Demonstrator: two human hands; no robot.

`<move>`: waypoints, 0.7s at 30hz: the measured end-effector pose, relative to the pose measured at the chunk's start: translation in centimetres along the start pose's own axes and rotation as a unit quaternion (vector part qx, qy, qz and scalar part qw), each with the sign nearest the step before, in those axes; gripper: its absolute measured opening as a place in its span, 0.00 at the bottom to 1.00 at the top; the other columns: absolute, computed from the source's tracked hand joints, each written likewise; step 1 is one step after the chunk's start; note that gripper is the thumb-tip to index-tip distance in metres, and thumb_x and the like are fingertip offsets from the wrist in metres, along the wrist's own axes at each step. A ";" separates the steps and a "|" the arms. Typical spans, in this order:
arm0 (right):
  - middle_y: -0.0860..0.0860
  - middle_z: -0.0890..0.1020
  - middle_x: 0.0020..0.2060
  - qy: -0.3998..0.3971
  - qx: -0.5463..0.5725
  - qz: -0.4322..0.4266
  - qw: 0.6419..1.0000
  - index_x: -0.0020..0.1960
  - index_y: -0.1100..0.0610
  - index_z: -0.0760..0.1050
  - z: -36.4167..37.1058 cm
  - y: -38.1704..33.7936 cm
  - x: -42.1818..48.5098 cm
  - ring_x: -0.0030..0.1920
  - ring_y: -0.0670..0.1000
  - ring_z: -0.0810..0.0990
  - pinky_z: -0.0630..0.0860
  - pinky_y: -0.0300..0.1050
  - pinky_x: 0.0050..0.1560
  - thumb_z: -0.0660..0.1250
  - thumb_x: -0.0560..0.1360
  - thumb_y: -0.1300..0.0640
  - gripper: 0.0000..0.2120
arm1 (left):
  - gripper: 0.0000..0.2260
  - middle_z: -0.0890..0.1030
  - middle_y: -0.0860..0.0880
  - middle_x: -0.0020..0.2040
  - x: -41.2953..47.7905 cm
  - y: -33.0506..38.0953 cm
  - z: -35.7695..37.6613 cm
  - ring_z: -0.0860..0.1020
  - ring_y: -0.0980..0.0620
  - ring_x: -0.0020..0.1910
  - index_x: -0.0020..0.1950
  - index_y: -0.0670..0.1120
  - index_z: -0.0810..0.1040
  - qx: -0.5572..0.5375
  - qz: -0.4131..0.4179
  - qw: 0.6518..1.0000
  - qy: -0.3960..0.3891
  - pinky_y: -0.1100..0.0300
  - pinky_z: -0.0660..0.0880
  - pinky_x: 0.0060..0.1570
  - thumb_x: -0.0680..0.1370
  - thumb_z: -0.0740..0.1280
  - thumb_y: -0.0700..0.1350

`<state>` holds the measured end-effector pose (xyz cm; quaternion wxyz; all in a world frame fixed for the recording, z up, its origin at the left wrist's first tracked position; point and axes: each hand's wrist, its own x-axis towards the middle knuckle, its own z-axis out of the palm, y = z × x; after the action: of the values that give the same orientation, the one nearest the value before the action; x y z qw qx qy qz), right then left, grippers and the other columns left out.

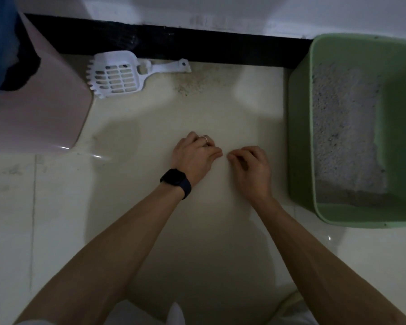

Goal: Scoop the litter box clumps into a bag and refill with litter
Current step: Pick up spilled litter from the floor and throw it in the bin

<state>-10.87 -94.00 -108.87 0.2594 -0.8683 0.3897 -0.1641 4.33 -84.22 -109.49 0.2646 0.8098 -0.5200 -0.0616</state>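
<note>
My left hand (195, 156) and my right hand (251, 167) are side by side at the centre, fingers curled, fingertips almost touching. Each pinches a thin, pale cream plastic bag (197, 231) that spreads over the floor in front of me; its edges are hard to make out. The green litter box (300, 137) stands on the right, holding grey litter (345, 137) banked toward its left side. A white slotted scoop (115, 76) lies on the floor by the black baseboard, far left of my hands.
A pink plastic bin (45, 113) stands at the left with something blue and black (2, 43) over its top corner. Scattered litter grains (190, 85) dot the floor near the baseboard (220, 48). White tiles (10, 207) show at the lower left.
</note>
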 end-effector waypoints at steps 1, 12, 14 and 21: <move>0.52 0.79 0.45 0.004 0.012 0.019 1.000 0.50 0.58 0.83 -0.2 0.1 -0.4 0.47 0.50 0.76 0.75 0.42 0.50 0.72 0.74 0.57 0.06 | 0.06 0.82 0.55 0.40 0.1 0.1 0.0 0.76 0.47 0.39 0.40 0.54 0.86 0.006 0.001 1.000 0.000 0.60 0.71 0.36 0.73 0.71 0.53; 0.50 0.78 0.47 -0.037 0.044 0.041 0.998 0.57 0.53 0.83 -0.4 0.4 0.2 0.47 0.49 0.77 0.77 0.45 0.49 0.74 0.72 0.50 0.14 | 0.04 0.81 0.47 0.42 1.5 0.1 0.7 0.77 0.45 0.38 0.40 0.46 0.83 0.059 0.144 0.987 -0.030 0.57 0.70 0.34 0.70 0.76 0.40; 0.49 0.79 0.46 -0.043 0.040 0.025 0.998 0.56 0.51 0.83 -0.6 0.5 0.7 0.45 0.48 0.77 0.78 0.45 0.46 0.73 0.73 0.49 0.13 | 0.04 0.80 0.46 0.43 1.7 0.3 0.7 0.77 0.44 0.38 0.41 0.44 0.82 0.081 0.156 0.983 -0.049 0.57 0.70 0.34 0.71 0.75 0.40; 0.44 0.80 0.45 -0.054 0.012 -0.015 0.998 0.52 0.45 0.84 -0.6 1.0 1.8 0.41 0.46 0.79 0.78 0.45 0.40 0.71 0.74 0.45 0.09 | 0.03 0.78 0.44 0.46 0.0 -1.4 -0.7 0.76 0.42 0.44 0.46 0.43 0.80 0.053 0.011 0.997 -0.062 0.54 0.71 0.40 0.78 0.69 0.42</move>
<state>-10.59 -96.12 -108.81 0.2881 -0.8785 0.3599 -0.1253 5.72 -83.49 -109.58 0.1889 0.8117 -0.5467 -0.0811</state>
